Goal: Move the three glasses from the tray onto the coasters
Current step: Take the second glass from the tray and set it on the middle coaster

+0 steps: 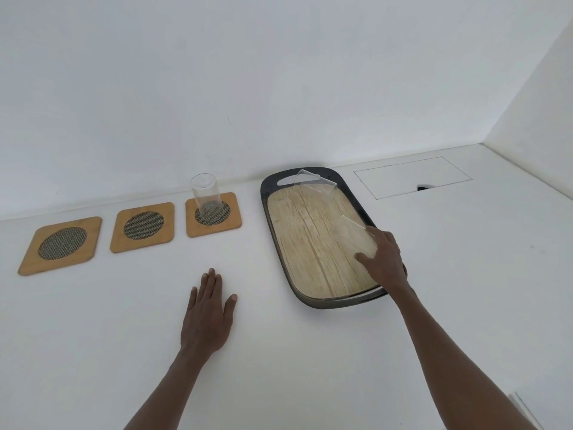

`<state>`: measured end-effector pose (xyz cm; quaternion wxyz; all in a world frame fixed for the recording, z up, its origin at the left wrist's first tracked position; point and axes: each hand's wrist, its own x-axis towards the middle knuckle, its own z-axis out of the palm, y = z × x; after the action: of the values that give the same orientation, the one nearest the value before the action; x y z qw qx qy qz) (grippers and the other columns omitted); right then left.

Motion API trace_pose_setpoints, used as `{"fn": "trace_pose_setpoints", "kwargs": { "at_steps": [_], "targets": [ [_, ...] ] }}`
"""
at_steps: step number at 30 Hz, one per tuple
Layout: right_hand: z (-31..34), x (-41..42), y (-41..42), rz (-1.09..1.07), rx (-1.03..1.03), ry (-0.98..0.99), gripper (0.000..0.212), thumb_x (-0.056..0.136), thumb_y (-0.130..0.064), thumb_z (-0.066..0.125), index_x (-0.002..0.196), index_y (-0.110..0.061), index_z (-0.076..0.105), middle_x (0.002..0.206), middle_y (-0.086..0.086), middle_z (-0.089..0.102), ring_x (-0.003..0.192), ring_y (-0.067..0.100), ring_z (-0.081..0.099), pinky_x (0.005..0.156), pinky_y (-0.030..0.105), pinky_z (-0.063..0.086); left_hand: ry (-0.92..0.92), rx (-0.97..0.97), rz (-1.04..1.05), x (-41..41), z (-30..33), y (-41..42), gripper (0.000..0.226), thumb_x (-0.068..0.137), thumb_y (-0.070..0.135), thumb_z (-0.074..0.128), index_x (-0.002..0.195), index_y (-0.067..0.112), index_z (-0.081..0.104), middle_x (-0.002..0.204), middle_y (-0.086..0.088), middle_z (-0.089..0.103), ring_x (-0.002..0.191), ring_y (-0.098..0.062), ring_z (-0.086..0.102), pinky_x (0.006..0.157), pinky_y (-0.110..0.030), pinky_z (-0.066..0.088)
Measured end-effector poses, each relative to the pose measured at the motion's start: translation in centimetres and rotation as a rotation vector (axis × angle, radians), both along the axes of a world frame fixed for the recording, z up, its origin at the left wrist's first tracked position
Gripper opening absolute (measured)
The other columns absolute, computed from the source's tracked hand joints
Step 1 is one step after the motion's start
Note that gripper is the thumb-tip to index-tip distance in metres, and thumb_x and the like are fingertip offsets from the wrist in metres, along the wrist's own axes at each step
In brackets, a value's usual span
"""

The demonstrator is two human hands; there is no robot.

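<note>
- Reaching across a white worktop (310, 352), with the right hand (383, 259) over the near right part of a dark-rimmed tray (265, 193) with a wood-grain floor.
- Closing the right grip around a clear glass (353, 235) on the tray, thumb on its near side, other fingers (376, 232) along its right side; glass seen leaning toward the left, base hidden by the hand, so cannot tell whether lifted or touching the tray floor.
- Resting flat on the worktop, left hand (207, 311) palm down, fingers together and stretched out, thumb apart, grip holding nothing; placed left of the tray and nearer than the coasters.
- Standing at the far end of the tray, near the cut-out handle, a second clear glass (314, 181), well apart from the held one.
- Sitting upright on the mesh centre of the right coaster (234, 221), a third clear glass (206, 195), just left of the tray.
- Lying bare in the same row, the middle coaster (142, 228) and the left coaster (62, 245), both square, wooden, with round mesh centres.
- Showing behind the tray on the right, a rectangular hatch (412, 176) set flush in the worktop, against a plain white wall (279, 72).
</note>
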<state>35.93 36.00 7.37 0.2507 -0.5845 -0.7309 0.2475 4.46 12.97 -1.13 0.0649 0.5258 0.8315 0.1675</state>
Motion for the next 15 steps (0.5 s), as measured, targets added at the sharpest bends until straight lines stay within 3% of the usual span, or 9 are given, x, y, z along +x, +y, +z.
{"fn": "trace_pose_setpoints", "kwargs": {
  "at_steps": [5, 10, 15],
  "targets": [
    [1.7, -1.1, -1.1, -0.043, 0.056, 0.195, 0.075, 0.074, -0.018, 0.084, 0.138, -0.016, 0.046, 0.131, 0.005, 0.053, 0.109, 0.012, 0.045, 0.09, 0.029, 0.038, -0.001, 0.003, 0.0, 0.0, 0.0, 0.0, 0.076, 0.094, 0.055, 0.014, 0.153, 0.007, 0.014, 0.163, -0.002, 0.005, 0.149, -0.011, -0.002, 0.122, -0.036, 0.004],
    [3.6, -1.9, -2.2, -0.108, 0.047, 0.36, 0.074, 0.069, -0.024, 0.089, 0.129, -0.016, 0.045, 0.12, -0.005, 0.056, 0.111, 0.02, 0.055, 0.09, 0.035, 0.05, -0.009, 0.0, 0.002, 0.0, 0.0, 0.0, 0.075, 0.095, 0.055, 0.014, 0.153, 0.007, 0.014, 0.163, -0.001, 0.003, 0.149, -0.011, -0.003, 0.122, -0.035, 0.004],
    [5.0, -2.3, -2.6, -0.08, 0.11, 0.395, 0.069, 0.067, -0.027, 0.09, 0.124, -0.022, 0.05, 0.11, -0.007, 0.059, 0.103, 0.02, 0.06, 0.084, 0.034, 0.054, -0.006, 0.005, 0.0, 0.1, 0.1, 0.0, 0.076, 0.094, 0.055, 0.014, 0.153, 0.006, 0.014, 0.162, -0.001, 0.003, 0.149, -0.012, -0.002, 0.122, -0.035, 0.004]
  ]
}}
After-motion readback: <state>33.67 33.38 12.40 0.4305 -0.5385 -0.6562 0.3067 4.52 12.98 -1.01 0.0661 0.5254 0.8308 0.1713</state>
